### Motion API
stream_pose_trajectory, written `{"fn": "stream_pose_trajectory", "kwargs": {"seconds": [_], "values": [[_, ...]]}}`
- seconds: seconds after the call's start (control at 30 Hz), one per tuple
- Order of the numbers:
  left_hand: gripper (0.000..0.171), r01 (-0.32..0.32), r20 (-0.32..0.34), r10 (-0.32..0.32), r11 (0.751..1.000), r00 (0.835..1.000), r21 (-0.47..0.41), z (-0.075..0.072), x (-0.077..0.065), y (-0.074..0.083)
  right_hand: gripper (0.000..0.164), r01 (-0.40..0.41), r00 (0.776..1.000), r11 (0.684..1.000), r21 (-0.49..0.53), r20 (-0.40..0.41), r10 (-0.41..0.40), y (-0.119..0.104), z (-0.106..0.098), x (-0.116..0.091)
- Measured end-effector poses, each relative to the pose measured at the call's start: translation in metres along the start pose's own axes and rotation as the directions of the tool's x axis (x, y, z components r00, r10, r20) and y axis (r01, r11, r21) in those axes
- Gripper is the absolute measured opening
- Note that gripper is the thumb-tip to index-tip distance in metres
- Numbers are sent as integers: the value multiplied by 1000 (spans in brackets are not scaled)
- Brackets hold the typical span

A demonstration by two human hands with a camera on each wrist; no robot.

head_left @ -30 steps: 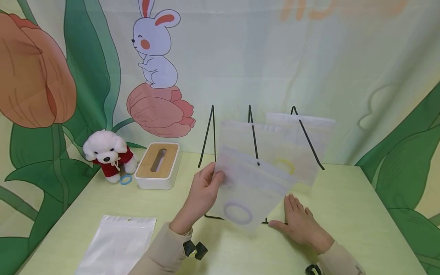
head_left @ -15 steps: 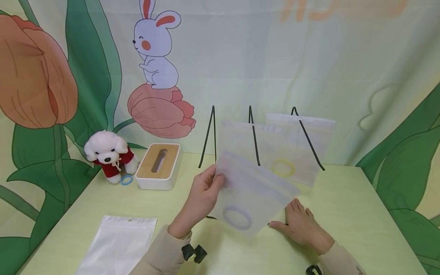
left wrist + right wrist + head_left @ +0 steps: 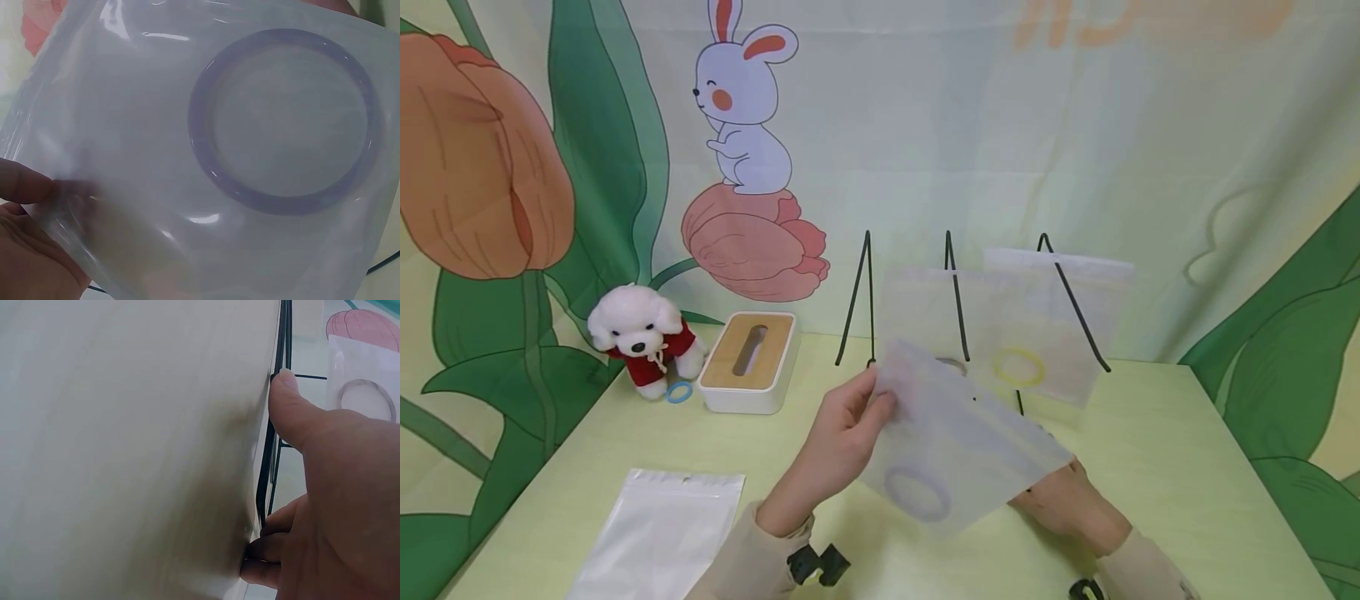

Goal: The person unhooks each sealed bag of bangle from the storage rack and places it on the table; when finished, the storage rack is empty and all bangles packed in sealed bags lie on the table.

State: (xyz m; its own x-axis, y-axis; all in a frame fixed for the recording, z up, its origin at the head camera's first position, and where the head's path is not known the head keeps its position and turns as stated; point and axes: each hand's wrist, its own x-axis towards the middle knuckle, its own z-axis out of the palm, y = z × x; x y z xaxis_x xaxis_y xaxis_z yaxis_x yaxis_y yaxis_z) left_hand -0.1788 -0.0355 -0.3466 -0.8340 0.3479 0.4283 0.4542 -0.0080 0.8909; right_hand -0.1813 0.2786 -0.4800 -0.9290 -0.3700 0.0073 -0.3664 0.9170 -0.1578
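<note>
The left hand [image 3: 842, 446] pinches a frosted, translucent plastic bag [image 3: 970, 442] at its left edge between thumb and bent fingers; a pale purple ring [image 3: 201, 119] lies inside. The bag hangs tilted before a black wire rack [image 3: 961, 312], its far corner overlapping the right hand [image 3: 1067, 504]. That hand is low at the rack's base, thumb spread from the fingers and touching the black bar; the bag partly hides it in the head view, so its exact contact is hard to judge. Behind, 2 similar bags stand in the rack, with a grey ring [image 3: 955, 363] and a yellow ring [image 3: 996, 366].
</note>
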Motion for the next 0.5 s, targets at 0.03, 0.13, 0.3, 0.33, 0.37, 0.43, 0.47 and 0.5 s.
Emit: {"fn": "stream_pose_trajectory", "kwargs": {"seconds": [0.03,0.13,0.3,0.33,0.37,0.43,0.47,0.5], "values": [[18,-2,-2,2,1000,1000,1,0,-1,1,60,3,1000,1000,4,-7,-3,0,0,-1],[16,2,-4,-2,1000,1000,4,-1,-7,5,69,-1,1000,998,65,-10,1,1,1,-3],[18,24,3,-24,1000,1000,-10,-6,-20,12,74,-45,999,989,142,30,41,8,10,1],[19,29,1,-29,999,1000,-14,-8,-23,13,75,-58,998,987,151,37,53,8,10,3],[19,32,-1,-32,999,999,-16,-9,-25,14,76,-74,996,985,153,51,67,8,10,4],[20,41,-4,-41,999,999,-24,-12,-30,16,80,-98,994,984,148,66,89,5,7,5],[20,46,-1,-46,999,999,-23,-13,-33,17,82,-110,992,984,142,76,99,3,4,5],[20,54,3,-54,998,999,-26,-15,-36,18,82,-115,991,984,133,82,105,1,2,5]]}}
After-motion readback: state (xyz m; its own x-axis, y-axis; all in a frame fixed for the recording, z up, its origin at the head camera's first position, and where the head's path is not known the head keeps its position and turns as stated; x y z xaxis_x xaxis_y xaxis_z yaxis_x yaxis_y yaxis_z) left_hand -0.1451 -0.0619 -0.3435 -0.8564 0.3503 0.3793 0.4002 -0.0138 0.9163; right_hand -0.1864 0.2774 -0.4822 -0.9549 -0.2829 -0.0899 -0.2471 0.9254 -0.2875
